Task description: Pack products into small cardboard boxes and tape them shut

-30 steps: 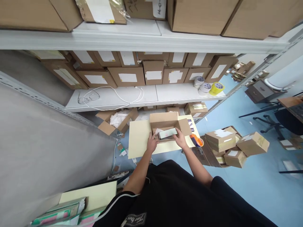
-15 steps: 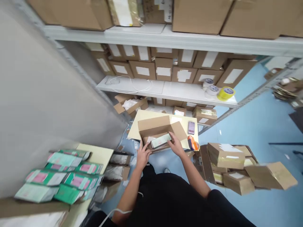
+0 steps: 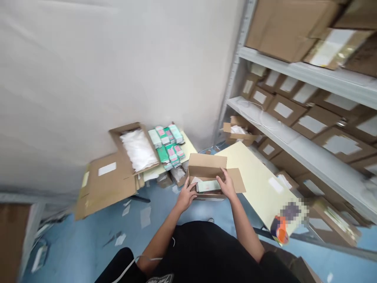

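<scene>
An open cardboard box (image 3: 207,160) is in front of my body, its flaps folded out. Inside lies a slim pale green carton (image 3: 208,186), with a white piece beside its left end. My left hand (image 3: 186,195) is closed around the box's left wall, fingertips close to the pale green carton. Over the right wall, my right hand (image 3: 226,184) grips the box, its thumb by the carton's right end. Whether that thumb presses on the carton is hard to tell. The box's underside is hidden.
Left, a table holds several green and pink cartons (image 3: 172,151) and a box of white packets (image 3: 138,151). Right, a cream table (image 3: 250,169) bears an orange tape dispenser (image 3: 281,232). Shelves of boxes (image 3: 312,124) stand beyond; paper scraps (image 3: 145,217) litter the floor.
My view and body have turned left, towards the table of green cartons. The cardboard box has come along in my hands, off the cream table's front. The pale green carton lies flatter in it.
</scene>
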### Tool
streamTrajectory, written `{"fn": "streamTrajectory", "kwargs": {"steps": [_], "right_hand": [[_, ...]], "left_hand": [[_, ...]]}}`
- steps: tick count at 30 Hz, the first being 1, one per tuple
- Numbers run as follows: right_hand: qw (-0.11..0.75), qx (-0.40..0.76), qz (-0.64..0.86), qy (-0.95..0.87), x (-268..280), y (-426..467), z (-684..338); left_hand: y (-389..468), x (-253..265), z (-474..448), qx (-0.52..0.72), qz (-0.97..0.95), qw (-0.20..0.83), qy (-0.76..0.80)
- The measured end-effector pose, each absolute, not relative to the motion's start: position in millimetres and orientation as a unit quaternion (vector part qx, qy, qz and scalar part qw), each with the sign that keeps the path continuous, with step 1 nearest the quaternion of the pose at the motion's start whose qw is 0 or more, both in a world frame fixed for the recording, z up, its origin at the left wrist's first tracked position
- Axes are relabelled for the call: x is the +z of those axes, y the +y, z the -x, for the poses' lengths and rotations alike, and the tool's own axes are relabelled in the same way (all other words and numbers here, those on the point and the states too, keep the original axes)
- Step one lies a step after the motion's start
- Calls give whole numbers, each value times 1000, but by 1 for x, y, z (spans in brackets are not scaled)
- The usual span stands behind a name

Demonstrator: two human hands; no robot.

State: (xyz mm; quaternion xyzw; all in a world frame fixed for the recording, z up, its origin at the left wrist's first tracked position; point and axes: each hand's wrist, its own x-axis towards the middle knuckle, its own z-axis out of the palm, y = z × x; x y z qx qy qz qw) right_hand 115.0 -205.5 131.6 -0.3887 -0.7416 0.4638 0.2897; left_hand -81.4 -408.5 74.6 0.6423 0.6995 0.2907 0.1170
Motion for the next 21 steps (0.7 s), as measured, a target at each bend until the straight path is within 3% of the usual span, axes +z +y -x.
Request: {"fn": "streamTrajectory", "kwargs": {"steps": [12,21], "right_hand": [[202,459,216,-838,115,-359,137],[177,389,130,-895,109,-380,268]], "left_hand": [[-635,66,200,347,-478,84,802],[-700,60,258,368,-429,87,820]]}}
